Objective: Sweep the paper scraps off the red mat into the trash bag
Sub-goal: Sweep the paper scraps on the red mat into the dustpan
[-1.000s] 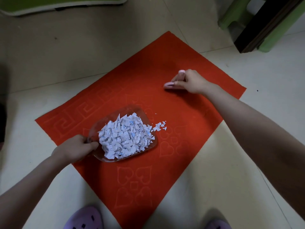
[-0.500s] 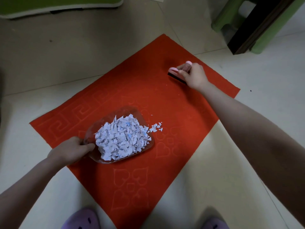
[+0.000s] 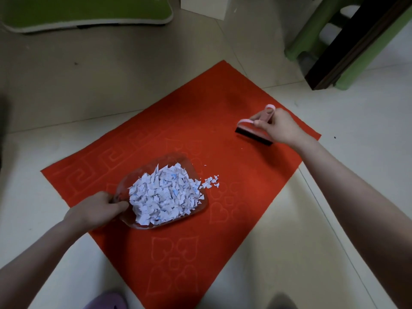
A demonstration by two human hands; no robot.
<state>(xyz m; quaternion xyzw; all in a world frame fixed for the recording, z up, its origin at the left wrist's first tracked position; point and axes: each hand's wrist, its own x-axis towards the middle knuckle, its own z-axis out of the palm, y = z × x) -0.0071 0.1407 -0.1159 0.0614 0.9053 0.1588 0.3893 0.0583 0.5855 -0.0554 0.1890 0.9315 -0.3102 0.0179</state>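
Observation:
A red mat [image 3: 245, 197] lies on the tiled floor. On it rests a clear plastic dustpan [image 3: 191, 161] heaped with white paper scraps [image 3: 165, 195]. My left hand [image 3: 98, 208] grips the dustpan's handle at its near left end. A few loose scraps [image 3: 210, 181] lie on the mat just past the pan's open edge. My right hand [image 3: 281, 128] holds a small pink brush with black bristles [image 3: 253, 134] near the mat's far right corner, bristles down on the mat. No trash bag is in view.
A green stool and a dark table leg [image 3: 347, 45] stand at the back right. A green-and-white board [image 3: 84, 14] lies at the back left, a white box [image 3: 205, 7] beside it. Purple slippers [image 3: 104, 299] show at the bottom edge.
My right hand has carried the brush to the right, toward the mat's far right corner, and turned its bristles down. The dustpan and left hand have stayed put.

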